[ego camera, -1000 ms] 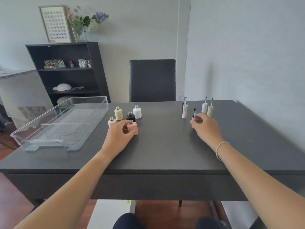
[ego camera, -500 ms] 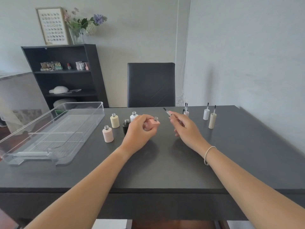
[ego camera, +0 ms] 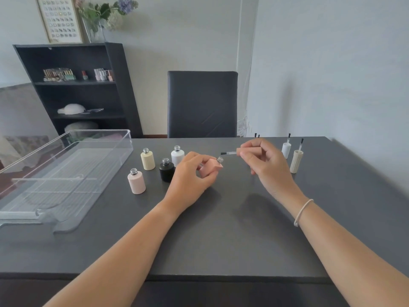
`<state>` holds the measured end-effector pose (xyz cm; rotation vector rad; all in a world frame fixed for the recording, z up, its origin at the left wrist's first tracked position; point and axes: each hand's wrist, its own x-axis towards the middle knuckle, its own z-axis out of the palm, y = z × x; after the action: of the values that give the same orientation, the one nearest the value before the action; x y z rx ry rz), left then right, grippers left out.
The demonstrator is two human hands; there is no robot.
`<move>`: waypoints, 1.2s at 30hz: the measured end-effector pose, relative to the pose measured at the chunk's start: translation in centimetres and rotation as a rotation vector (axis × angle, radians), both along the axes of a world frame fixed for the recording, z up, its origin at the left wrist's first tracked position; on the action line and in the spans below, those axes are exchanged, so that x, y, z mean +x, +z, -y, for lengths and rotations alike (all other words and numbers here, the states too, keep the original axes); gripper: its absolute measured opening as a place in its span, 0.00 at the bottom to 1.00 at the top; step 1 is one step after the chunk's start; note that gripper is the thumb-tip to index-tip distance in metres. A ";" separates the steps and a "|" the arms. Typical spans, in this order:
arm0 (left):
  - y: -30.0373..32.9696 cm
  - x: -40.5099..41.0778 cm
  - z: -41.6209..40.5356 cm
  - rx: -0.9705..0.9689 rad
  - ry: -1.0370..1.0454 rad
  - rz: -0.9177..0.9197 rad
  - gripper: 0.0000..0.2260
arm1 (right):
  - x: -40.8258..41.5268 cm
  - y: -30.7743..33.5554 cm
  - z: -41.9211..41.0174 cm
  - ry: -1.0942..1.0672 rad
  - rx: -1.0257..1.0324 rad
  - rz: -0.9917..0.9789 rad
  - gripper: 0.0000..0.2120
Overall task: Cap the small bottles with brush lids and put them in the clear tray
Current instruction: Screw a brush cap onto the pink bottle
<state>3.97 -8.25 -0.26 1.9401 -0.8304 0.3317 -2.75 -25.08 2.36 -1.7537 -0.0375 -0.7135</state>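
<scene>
A clear tray (ego camera: 66, 173) was seen at the left of the dark table (ego camera: 221, 235), with nothing visible in it. Just to its right, four uncapped bottles were stood upright: a pale pink bottle (ego camera: 136, 181) nearest the viewer, a cream bottle (ego camera: 147, 159) behind it, a black bottle (ego camera: 166, 170) and a white bottle (ego camera: 177, 155) further right. The black bottle was partly hidden by the left hand (ego camera: 190, 178), whose fingers were curled round a square pink bottle (ego camera: 210, 167). This bottle was held above the table, tilted so that its threaded neck pointed up and to the right. Just beside that neck, but apart from it, the bristle tip of a pink brush lid (ego camera: 232, 153) was seen; the lid was pinched between thumb and fingers of the right hand (ego camera: 263, 162), with the brush lying nearly level and pointing left. Behind the right hand, two brush tips (ego camera: 257, 135) were visible, their caps hidden. At the right, a white brush lid (ego camera: 286, 149) and a ribbed cream brush lid (ego camera: 296, 160) were stood on the table, brushes upward.
</scene>
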 end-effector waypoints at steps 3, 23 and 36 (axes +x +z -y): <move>-0.1 0.1 0.0 -0.007 -0.009 -0.007 0.15 | 0.0 -0.3 0.0 -0.008 -0.026 -0.022 0.05; -0.3 0.0 0.0 0.010 0.004 -0.009 0.11 | -0.2 -0.3 0.1 -0.024 -0.061 -0.027 0.04; -0.2 -0.4 0.0 0.040 -0.005 0.014 0.11 | -0.4 -0.6 -0.1 0.003 -0.199 -0.043 0.05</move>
<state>3.54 -8.29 -0.41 1.9743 -0.8569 0.3283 -3.13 -25.00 1.79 -1.9579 -0.0840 -0.6883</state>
